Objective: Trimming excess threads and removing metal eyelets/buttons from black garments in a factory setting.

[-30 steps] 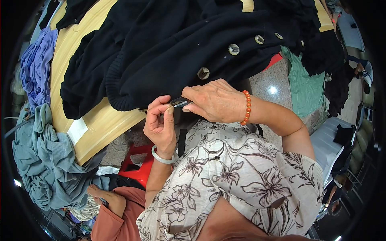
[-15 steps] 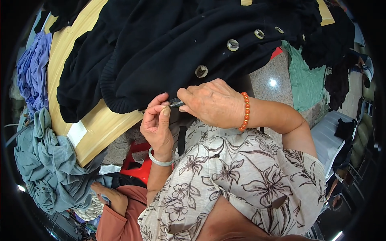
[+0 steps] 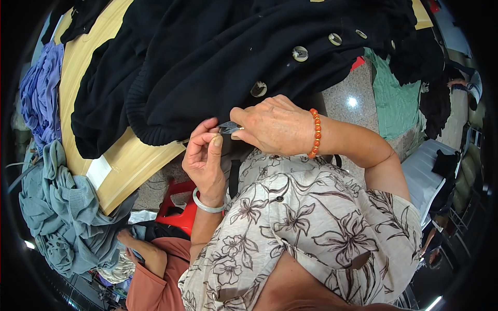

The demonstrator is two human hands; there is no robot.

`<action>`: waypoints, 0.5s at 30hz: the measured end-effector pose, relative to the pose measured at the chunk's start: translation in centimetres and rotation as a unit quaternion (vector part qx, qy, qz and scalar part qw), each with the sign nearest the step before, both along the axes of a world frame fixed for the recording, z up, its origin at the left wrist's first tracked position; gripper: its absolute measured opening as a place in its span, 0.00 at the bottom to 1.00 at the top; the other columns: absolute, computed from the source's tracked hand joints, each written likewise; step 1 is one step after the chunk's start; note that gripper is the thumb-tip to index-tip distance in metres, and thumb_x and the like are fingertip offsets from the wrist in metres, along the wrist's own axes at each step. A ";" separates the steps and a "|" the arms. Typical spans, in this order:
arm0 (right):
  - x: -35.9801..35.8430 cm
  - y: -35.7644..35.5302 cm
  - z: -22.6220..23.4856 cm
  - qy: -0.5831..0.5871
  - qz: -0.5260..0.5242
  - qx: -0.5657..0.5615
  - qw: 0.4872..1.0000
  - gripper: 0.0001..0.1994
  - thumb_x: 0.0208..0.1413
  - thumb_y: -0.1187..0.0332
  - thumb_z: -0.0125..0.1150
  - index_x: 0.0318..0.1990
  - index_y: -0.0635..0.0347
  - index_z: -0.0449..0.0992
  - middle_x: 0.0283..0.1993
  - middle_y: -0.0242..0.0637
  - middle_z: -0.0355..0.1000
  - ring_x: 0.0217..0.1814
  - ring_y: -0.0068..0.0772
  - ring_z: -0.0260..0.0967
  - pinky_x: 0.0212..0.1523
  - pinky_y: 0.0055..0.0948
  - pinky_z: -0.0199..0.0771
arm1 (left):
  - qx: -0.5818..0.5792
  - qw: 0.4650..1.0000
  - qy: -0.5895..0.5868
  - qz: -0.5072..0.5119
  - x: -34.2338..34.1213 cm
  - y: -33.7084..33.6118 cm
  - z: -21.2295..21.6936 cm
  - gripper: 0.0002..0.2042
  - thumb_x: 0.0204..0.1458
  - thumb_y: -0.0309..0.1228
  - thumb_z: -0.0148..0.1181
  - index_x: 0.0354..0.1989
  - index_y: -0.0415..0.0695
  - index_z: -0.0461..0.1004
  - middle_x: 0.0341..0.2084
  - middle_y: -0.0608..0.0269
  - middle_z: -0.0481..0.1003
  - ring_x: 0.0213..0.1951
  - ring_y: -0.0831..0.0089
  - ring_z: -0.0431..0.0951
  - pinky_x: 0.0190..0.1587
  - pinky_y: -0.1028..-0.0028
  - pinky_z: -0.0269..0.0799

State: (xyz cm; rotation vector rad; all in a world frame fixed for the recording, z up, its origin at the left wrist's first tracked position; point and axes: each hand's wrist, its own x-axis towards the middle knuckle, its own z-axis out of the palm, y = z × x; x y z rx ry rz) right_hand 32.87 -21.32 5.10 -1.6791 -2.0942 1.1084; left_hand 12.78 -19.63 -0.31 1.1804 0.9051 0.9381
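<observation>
A black knitted cardigan [image 3: 202,78] with large buttons and a ribbed edge lies spread over the table. My right hand [image 3: 277,127] is closed round a small pair of thread snips [image 3: 227,127], whose dark blades point left toward my other fingers. Just left of the tips, my left hand [image 3: 205,160] pinches thumb against forefinger at the cardigan's near edge. Whatever sits in that pinch is too small to make out. A large button [image 3: 259,89] lies on the cloth just beyond my right hand.
Purple clothes [image 3: 41,88] and grey-green knitwear [image 3: 72,207] are heaped left of the wooden table [image 3: 140,166]. A red stool [image 3: 179,207] stands below its edge. Near it is a co-worker's arm [image 3: 148,254]. Green cloth [image 3: 391,103] hangs at the right.
The snips' blades show more clearly and stand further apart now. My right hand has shifted up slightly, while my left hand keeps its pinch. The co-worker's hand at lower left has moved a little.
</observation>
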 end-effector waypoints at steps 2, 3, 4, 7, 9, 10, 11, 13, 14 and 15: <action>0.2 -0.1 -0.1 0.016 -0.014 -0.007 1.000 0.13 0.60 0.61 0.57 0.35 0.65 0.68 0.22 0.44 0.73 0.26 0.49 0.74 0.27 0.42 0.71 | -0.028 0.999 -0.023 0.023 0.0 0.0 0.0 0.04 0.58 0.23 0.58 0.39 0.37 0.74 0.52 0.48 0.73 0.46 0.72 0.75 0.56 0.73 0.67; 0.3 -0.2 -0.1 0.019 -0.022 -0.009 1.000 0.14 0.61 0.61 0.57 0.35 0.65 0.68 0.21 0.44 0.72 0.26 0.50 0.74 0.27 0.43 0.70 | -0.028 0.999 -0.023 0.023 0.0 0.0 -0.1 0.04 0.58 0.23 0.58 0.39 0.37 0.74 0.52 0.48 0.73 0.46 0.72 0.75 0.56 0.73 0.67; 0.3 -0.3 -0.1 0.023 -0.031 -0.011 0.999 0.14 0.61 0.61 0.57 0.35 0.65 0.68 0.21 0.45 0.72 0.26 0.51 0.73 0.28 0.43 0.70 | -0.041 0.998 -0.036 0.028 -0.1 0.0 -0.1 0.04 0.58 0.23 0.58 0.40 0.37 0.74 0.51 0.48 0.73 0.46 0.72 0.75 0.56 0.74 0.68; 0.5 -0.4 -0.1 0.035 -0.024 -0.007 0.999 0.14 0.61 0.60 0.56 0.35 0.65 0.68 0.21 0.45 0.72 0.26 0.51 0.73 0.28 0.44 0.70 | -0.074 0.994 -0.064 0.037 -0.5 -0.2 -0.3 0.05 0.59 0.24 0.57 0.41 0.36 0.74 0.51 0.48 0.74 0.46 0.73 0.76 0.55 0.74 0.69; 0.6 -0.4 -0.1 0.031 -0.020 -0.003 0.999 0.14 0.61 0.60 0.56 0.35 0.65 0.68 0.20 0.45 0.72 0.26 0.51 0.73 0.28 0.44 0.70 | -0.094 0.992 -0.078 0.041 -0.5 -0.3 -0.4 0.05 0.60 0.24 0.57 0.41 0.36 0.74 0.51 0.48 0.74 0.46 0.73 0.76 0.54 0.75 0.69; 0.6 -0.4 -0.1 0.026 -0.014 0.001 1.000 0.14 0.61 0.60 0.57 0.35 0.65 0.68 0.20 0.45 0.71 0.25 0.51 0.73 0.28 0.44 0.70 | -0.088 0.992 -0.077 0.044 -0.5 -0.3 -0.5 0.05 0.59 0.24 0.57 0.41 0.36 0.74 0.51 0.48 0.74 0.46 0.74 0.76 0.53 0.75 0.69; 0.6 -0.3 0.1 0.027 -0.013 0.002 1.000 0.14 0.61 0.60 0.57 0.35 0.65 0.68 0.20 0.45 0.71 0.25 0.51 0.73 0.28 0.44 0.70 | -0.083 0.993 -0.076 0.046 -0.4 -0.4 -0.5 0.05 0.59 0.24 0.57 0.41 0.37 0.74 0.51 0.48 0.74 0.46 0.74 0.76 0.53 0.76 0.70; 0.6 -0.2 0.4 0.027 -0.002 -0.010 1.000 0.14 0.60 0.60 0.57 0.35 0.65 0.68 0.19 0.45 0.71 0.25 0.51 0.73 0.28 0.43 0.70 | -0.056 0.995 -0.063 0.048 -0.2 -0.5 -0.6 0.05 0.59 0.24 0.57 0.41 0.37 0.74 0.51 0.48 0.74 0.46 0.74 0.76 0.53 0.75 0.69; 0.5 -0.2 0.4 0.026 -0.001 -0.010 1.000 0.14 0.60 0.60 0.57 0.35 0.65 0.68 0.19 0.45 0.71 0.25 0.51 0.73 0.28 0.43 0.70 | -0.030 0.997 -0.049 0.049 -0.1 -0.6 -0.7 0.05 0.59 0.24 0.58 0.41 0.37 0.74 0.51 0.48 0.74 0.45 0.73 0.76 0.54 0.75 0.69; 0.4 -0.3 0.3 0.028 0.000 0.007 1.000 0.15 0.60 0.60 0.57 0.35 0.65 0.68 0.19 0.45 0.71 0.25 0.51 0.73 0.28 0.42 0.70 | -0.029 0.997 -0.050 0.049 0.0 -0.6 -0.7 0.05 0.59 0.24 0.58 0.41 0.37 0.74 0.51 0.48 0.74 0.45 0.73 0.76 0.54 0.75 0.69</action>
